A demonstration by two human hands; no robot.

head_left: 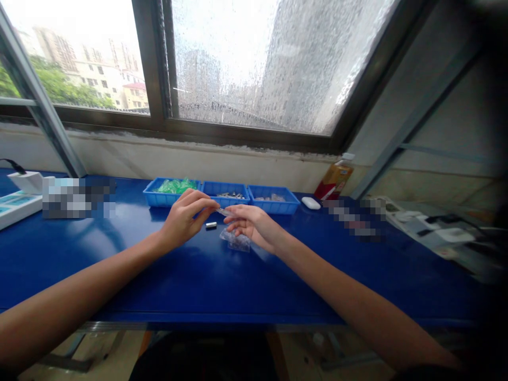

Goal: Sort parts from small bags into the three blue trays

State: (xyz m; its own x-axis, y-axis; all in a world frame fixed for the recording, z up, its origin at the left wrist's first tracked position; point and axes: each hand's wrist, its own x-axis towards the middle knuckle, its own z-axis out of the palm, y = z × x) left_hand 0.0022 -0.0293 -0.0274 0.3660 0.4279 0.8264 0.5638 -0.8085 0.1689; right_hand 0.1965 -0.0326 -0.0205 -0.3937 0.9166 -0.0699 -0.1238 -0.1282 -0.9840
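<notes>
Over the middle of the blue table, my left hand (187, 216) pinches the left end of a small clear plastic piece (225, 212). On its other end are the thumb and fingers of my right hand (254, 225), the lower fingers curled loosely beneath. Whether the piece is a bag or a stiff part is too small to tell. Just below my left fingertips lies a short white and silver cylinder (211, 225) on its side. Clear plastic packets (238, 241) lie flat under my right hand, partly hidden by it.
Three blue bins stand in a row at the back: one with green plastic (146, 197), one with small metallic parts (246, 200), one with clear pieces (297, 203). To their right are a white oval object (310, 203) and a bottle (334, 179). A power strip (19, 207) lies far left.
</notes>
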